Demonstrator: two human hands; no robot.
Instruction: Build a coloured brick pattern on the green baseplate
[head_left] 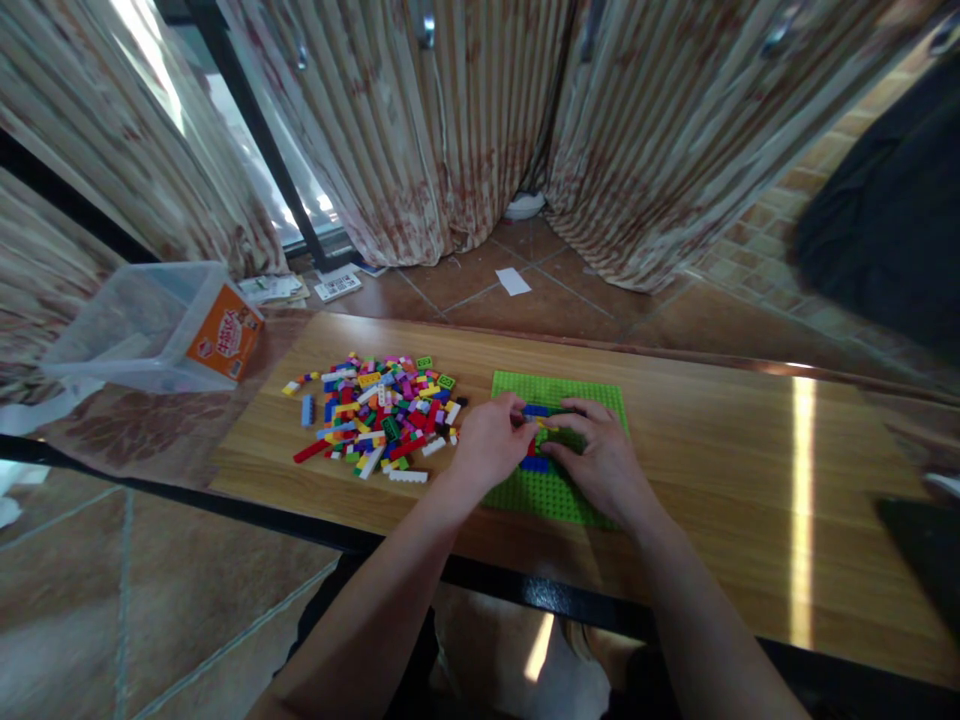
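Observation:
A green studded baseplate (555, 500) lies on the table under both my hands. On it stands a small build of building bricks (535, 463), with blue, red, yellow and green pieces showing. My left hand (491, 440) is closed at the left side of the build, its fingertips and thumb on the bricks. From the right, my right hand (604, 455) curves round the same bricks, thumb nearest me and fingers on the far side. The fingers hide part of the build, so which single piece each hand pinches is unclear.
A loose pile of coloured bricks (382, 410) spreads over the wooden table (720, 500) left of the baseplate. Beyond the table's left end stands a clear plastic box (142, 330) with an orange label. Curtains (480, 130) hang behind. A dark object (915, 550) lies at the right edge.

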